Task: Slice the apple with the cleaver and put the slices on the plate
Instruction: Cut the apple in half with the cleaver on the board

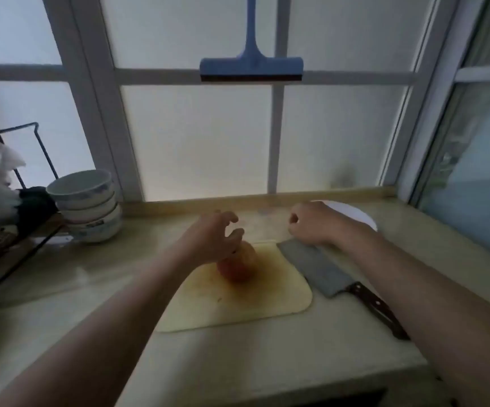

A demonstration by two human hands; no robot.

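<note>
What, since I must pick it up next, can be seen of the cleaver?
The cleaver lies flat on the counter, just right of the cutting board. Its broad rectangular blade looks like dull grey metal and points toward the window; the dark riveted handle lies nearest the camera. The right hand is over the blade's far end; contact is unclear.

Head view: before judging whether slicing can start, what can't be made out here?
All in the head view, which is dim and blurred:
the apple: upper side covered by the left hand; contact unclear.
the plate: near part behind the right hand.
the cleaver: blade's far edge under the right hand.
the right hand: fingers curled away; whether it holds anything is unclear.
</note>
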